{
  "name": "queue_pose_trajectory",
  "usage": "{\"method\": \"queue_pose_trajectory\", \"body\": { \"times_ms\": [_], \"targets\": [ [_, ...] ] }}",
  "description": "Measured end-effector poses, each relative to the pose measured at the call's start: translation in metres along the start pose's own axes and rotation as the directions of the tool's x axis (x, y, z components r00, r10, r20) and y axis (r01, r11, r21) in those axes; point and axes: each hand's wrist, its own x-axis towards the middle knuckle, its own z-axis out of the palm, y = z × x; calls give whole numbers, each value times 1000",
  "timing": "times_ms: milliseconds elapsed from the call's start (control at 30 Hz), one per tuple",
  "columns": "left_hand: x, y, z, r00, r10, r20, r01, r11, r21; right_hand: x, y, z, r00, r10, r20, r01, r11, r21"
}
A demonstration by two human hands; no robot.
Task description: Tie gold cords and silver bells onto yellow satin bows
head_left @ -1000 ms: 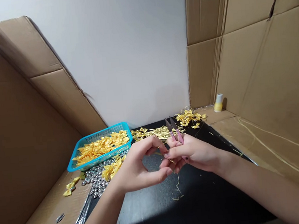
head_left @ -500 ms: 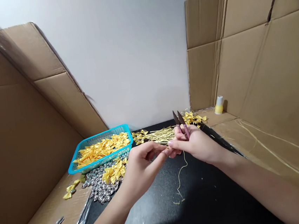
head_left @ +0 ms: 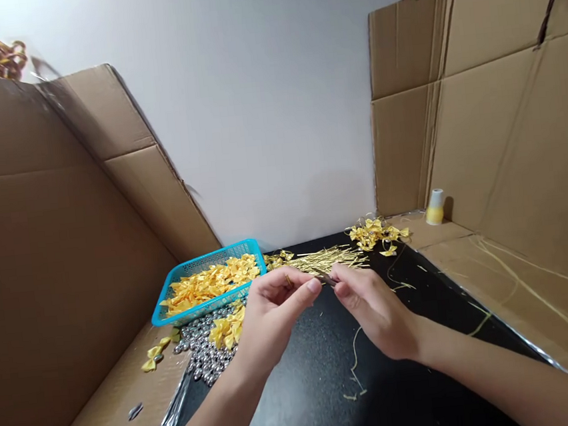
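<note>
Black tabletop [head_left: 310, 378] before a pale wall [head_left: 255, 122], with cardboard panels [head_left: 518, 137] to either side. At centre, raised over the surface: snips [head_left: 326, 278], dark blade tips showing, handles hidden. Right hand [head_left: 373, 305]: clamped on the snips, fingers curled. Left hand [head_left: 276, 307]: thumb and forefinger close at the tips, just beside the blades; cannot tell whether pressed on anything.

Probable hazards: nicked left fingertip, from bare skin so near the blades; stray cut, from a working point masked by fingers; snagging of the thread [head_left: 354, 352], from slack lying near the right hand.

Count, outward. Snips: one. Hands: two. Thread: one slack length, scraps at the lower end unclear in number. Gold strips [head_left: 333, 258]: one sheaf, too dense to count. Bow cluster [head_left: 374, 234]: one, right of the sheaf. Turquoise basket [head_left: 157, 309]: one, with yellow bows [head_left: 210, 284] heaped inside, past counting. Bow pile [head_left: 227, 329]: one, beside silver beads [head_left: 205, 364], numerous, uncounted. Loose bows [head_left: 152, 359]: about three, overlapping. Silver piece [head_left: 135, 411]: one. White-and-yellow cone [head_left: 435, 210]: one, upright. Cord tangle [head_left: 4, 58]: one, top left.
</note>
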Motion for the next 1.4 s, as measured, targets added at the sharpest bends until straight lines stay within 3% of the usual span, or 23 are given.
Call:
{"method": "queue_pose_trajectory", "body": {
  "times_ms": [367,1400],
  "targets": [
    [-1,0,1,1000,1,5,-1,997,73,-4,-1,-1,995,-28,-100,20,997,-74],
    [0,1,1,1000,-23,5,22,985,171,-4,-2,-3,988,-62,-143,42,989,-142]
  ]
}}
